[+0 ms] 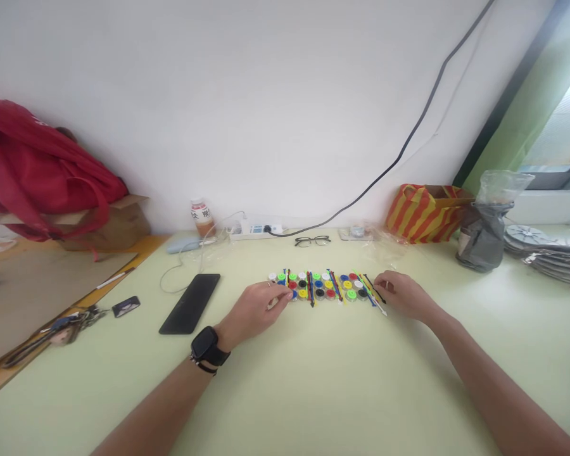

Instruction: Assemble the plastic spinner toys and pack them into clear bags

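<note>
The left hand curls, fingertips close together, at the left end of the coloured caps, whose block runs left-right across the surface. Among them, middle sticks point toward the wall; rightmost sticks slant nearside-right, beside the bent-fingered right hand. Whether either pinches anything, I cannot tell.

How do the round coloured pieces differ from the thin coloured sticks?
The round pieces are short and disc-like, while the thin sticks are long and narrow. The round pieces sit in rough rows, whereas the thin sticks lie in slim bundles running across those rows. Both come in mixed colours, including blue and yellow, and both are on the pale green table.
</note>
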`<state>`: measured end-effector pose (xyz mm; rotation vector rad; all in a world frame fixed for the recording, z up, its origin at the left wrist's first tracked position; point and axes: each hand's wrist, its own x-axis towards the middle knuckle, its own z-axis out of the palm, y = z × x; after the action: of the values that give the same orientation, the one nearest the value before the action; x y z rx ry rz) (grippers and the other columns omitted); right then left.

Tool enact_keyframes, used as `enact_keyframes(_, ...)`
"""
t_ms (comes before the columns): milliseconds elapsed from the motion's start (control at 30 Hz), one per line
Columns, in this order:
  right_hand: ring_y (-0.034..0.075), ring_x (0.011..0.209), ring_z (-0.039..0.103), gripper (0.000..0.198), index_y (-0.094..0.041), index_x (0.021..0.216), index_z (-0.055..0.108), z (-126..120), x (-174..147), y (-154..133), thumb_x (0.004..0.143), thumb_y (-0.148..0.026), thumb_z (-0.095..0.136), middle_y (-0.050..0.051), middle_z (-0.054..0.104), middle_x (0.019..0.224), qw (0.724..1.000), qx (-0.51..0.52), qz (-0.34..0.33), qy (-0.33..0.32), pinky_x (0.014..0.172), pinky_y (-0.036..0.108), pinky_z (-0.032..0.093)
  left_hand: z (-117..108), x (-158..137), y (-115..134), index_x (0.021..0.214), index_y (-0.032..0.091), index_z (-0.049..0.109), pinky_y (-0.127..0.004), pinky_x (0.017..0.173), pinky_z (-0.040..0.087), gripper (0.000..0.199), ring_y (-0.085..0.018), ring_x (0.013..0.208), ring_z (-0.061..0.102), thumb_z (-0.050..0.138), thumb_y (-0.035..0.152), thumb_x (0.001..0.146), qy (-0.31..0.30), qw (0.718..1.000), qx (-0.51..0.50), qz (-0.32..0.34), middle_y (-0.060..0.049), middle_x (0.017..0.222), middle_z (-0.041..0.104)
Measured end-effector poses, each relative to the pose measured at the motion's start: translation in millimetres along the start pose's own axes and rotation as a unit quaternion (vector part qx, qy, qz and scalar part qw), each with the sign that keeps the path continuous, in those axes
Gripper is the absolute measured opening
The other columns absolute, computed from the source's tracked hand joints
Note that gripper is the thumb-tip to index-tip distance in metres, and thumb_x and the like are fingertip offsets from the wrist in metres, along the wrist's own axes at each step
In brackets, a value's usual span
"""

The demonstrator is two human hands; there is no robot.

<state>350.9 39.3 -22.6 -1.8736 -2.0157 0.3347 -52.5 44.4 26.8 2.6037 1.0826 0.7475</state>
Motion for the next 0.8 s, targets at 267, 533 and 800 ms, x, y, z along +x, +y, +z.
enact_keyframes(267,0.019,0.071,0.063,0.009,-0.022,0.081,0.058,-3,-2,3,0.087,-0.026,0.053,0.004,0.071,0.082,0.997,0.01,0.017,0.069,0.066,0.031,0.044,2,0,3,0.1,0.022,0.074,-0.026,0.068,0.044,0.028,-0.016,0.075,0.061,0.049,0.033,0.105,-0.024,1.0,-0.005,-0.016,-0.003,0.089,0.074)
enact_keyframes(533,0.018,0.07,0.059,0.013,-0.024,0.098,0.053,-6,-6,-10,0.085,-0.026,0.053,0.001,0.066,0.081,0.981,0.139,0.001,0.133,0.069,0.03,0.046,9,-2,4,0.102,0.024,0.075,-0.026,0.071,0.046,0.028,-0.016,0.076,0.06,0.049,0.036,0.105,-0.041,0.999,-0.016,-0.006,-0.002,0.086,0.071)
enact_keyframes(800,0.02,0.071,0.056,0.021,-0.021,0.095,0.068,-10,-12,-31,0.092,-0.033,0.051,0.004,0.065,0.08,0.991,0.083,-0.089,0.053,0.069,0.032,0.044,9,-2,8,0.105,0.024,0.075,-0.027,0.07,0.047,0.03,-0.017,0.074,0.061,0.049,0.038,0.105,-0.057,0.998,-0.03,-0.007,-0.003,0.086,0.072)
